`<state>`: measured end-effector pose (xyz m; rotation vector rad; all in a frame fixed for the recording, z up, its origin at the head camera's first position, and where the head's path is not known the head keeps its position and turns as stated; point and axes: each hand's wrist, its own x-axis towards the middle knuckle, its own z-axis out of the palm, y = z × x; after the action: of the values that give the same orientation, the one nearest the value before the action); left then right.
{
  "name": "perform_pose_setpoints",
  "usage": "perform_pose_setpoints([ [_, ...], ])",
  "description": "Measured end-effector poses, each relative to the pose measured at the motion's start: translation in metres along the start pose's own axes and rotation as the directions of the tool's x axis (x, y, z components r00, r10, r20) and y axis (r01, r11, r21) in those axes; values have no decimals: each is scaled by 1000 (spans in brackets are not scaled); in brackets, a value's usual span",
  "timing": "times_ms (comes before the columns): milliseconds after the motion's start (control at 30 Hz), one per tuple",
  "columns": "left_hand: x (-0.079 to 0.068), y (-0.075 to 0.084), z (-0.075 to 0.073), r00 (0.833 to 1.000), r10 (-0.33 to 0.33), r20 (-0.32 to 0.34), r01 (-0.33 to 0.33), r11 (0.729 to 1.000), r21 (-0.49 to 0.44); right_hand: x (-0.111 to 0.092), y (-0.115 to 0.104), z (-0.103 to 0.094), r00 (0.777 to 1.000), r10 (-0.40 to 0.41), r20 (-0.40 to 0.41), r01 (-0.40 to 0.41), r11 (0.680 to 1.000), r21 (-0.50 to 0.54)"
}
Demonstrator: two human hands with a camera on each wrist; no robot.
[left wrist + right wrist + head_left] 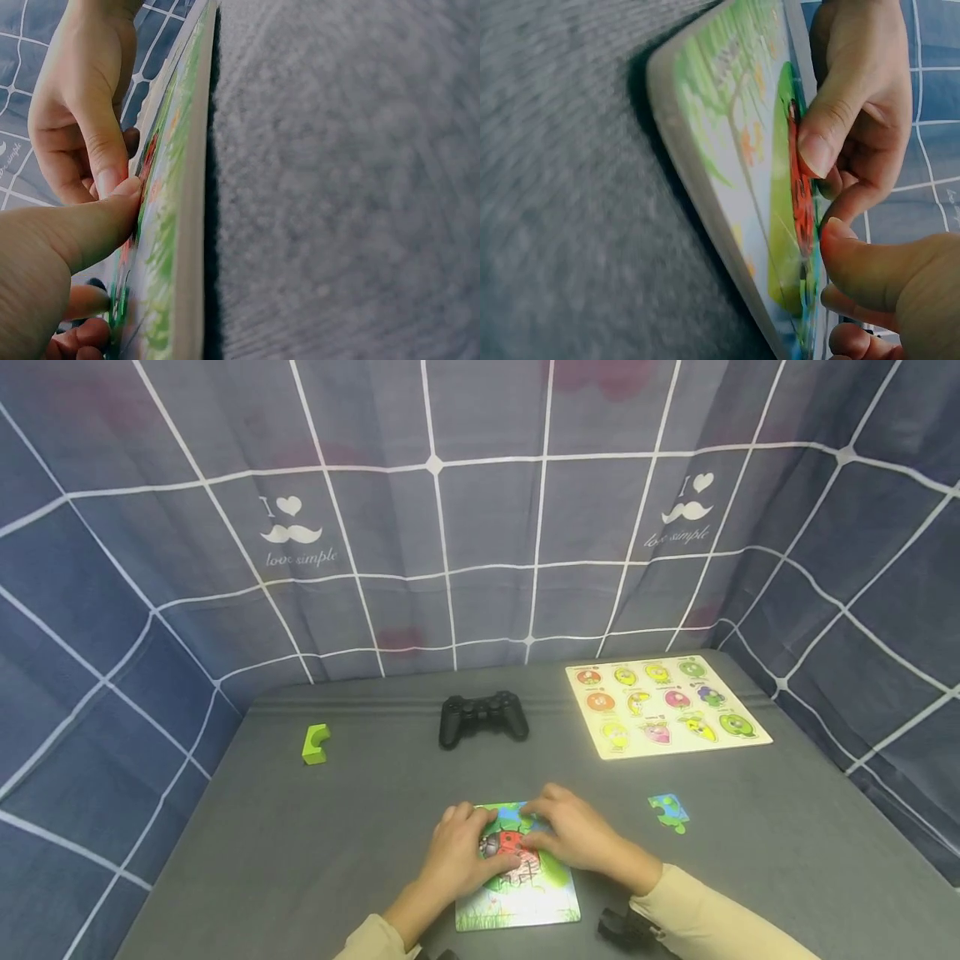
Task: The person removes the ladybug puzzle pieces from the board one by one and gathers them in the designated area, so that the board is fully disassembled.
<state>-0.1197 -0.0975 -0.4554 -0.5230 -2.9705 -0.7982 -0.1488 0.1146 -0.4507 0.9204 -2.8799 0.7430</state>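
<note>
In the head view a ladybug jigsaw puzzle (517, 906) lies flat on the table in a green, grassy frame. My left hand (456, 852) rests on its left side, thumb on the ladybug picture and fingers near the far left edge. From the right my right hand (577, 831) touches the far right part, thumb and fingertips apart on the pieces. Both wrist views show the thumbs close together over the red ladybug (801, 202). Whether a single piece is pinched is hidden by the fingers. A loose blue-and-green puzzle piece (670, 812) lies right of the right hand.
A black game controller (483, 718) lies beyond the puzzle. At the far right is a fruit-picture board (667, 706); a yellow-green notched block (315, 744) stands at the left. Dark checked cloth (480, 527) hangs behind and beside the grey table (375, 827).
</note>
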Motion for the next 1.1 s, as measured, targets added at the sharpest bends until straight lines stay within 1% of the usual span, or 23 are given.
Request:
perform_pose_setpoints([
  [167,-1,0,1,1000,1,-13,-1,1000,-4,1,-4,3,1000,9,18,-9,1000,-4],
  [300,-1,2,0,1000,4,-22,-4,1000,-7,2,-6,5,1000,-19,-2,19,1000,-4],
  [400,-1,2,-1,1000,1,-20,-1,1000,0,3,-8,6,999,-36,-2,36,999,-5],
  [533,0,3,-1,1000,6,-18,-6,1000,9,3,-9,5,1000,-9,-10,8,999,-46],
  [667,0,4,-1,1000,9,-15,-8,1000,12,4,-9,4,999,31,-41,-34,995,-89],
  [800,-1,4,-1,1000,5,-15,-5,1000,16,5,-10,5,997,48,-67,-55,993,-104],
  [867,-1,4,-1,1000,6,-14,-5,1000,17,6,-10,7,995,61,-76,-68,993,-92],
  [1000,-1,4,-1,1000,0,-13,0,1000,21,9,-14,8,992,102,-79,-106,993,-51],
  [1033,-1,3,-1,1000,-1,-12,1,1000,22,10,-16,8,991,111,-72,-115,992,-58],
  [1100,0,3,-1,1000,-4,-10,5,1000,24,10,-21,7,991,122,-56,-128,986,-107],
])
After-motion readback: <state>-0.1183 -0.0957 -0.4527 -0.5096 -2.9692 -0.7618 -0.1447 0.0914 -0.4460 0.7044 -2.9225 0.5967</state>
